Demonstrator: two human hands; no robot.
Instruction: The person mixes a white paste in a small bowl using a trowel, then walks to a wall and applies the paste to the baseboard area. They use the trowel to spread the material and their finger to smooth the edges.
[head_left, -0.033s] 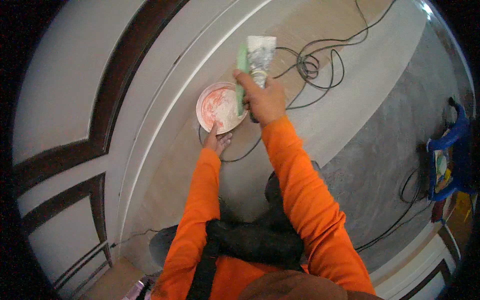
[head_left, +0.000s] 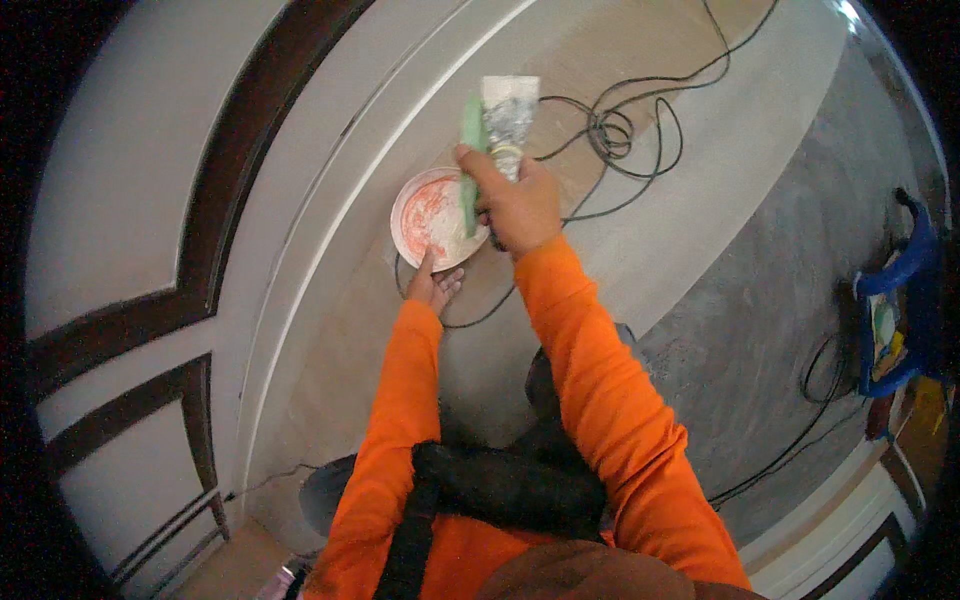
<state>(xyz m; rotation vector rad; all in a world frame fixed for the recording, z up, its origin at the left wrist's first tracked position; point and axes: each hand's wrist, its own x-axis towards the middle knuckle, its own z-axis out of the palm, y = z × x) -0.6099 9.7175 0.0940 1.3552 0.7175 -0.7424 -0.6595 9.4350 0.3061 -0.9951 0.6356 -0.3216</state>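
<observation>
My right hand point(head_left: 523, 200) is closed round a putty knife point(head_left: 511, 112), its wide blade smeared with white and grey and pointing away from me. In the same grip is a flat green strip-like piece point(head_left: 471, 165), held along the knife's left side. A round, pale bowl-like tub point(head_left: 428, 222), stained orange-pink and white inside, sits below and left of the blade. The green piece covers part of its right side. My left hand point(head_left: 435, 286) grips the tub's near rim, one finger over the edge and the others curled outside it.
A dark cable point(head_left: 612, 135) lies in loops on the floor beyond my right hand and runs off at the top. To the left stands a panelled wall point(head_left: 120, 180) with dark trim. A blue plastic stool-like thing point(head_left: 890, 290) with items on it is at far right.
My right hand has shifted slightly left with the putty knife and green piece. My left hand keeps its place at the tub.
</observation>
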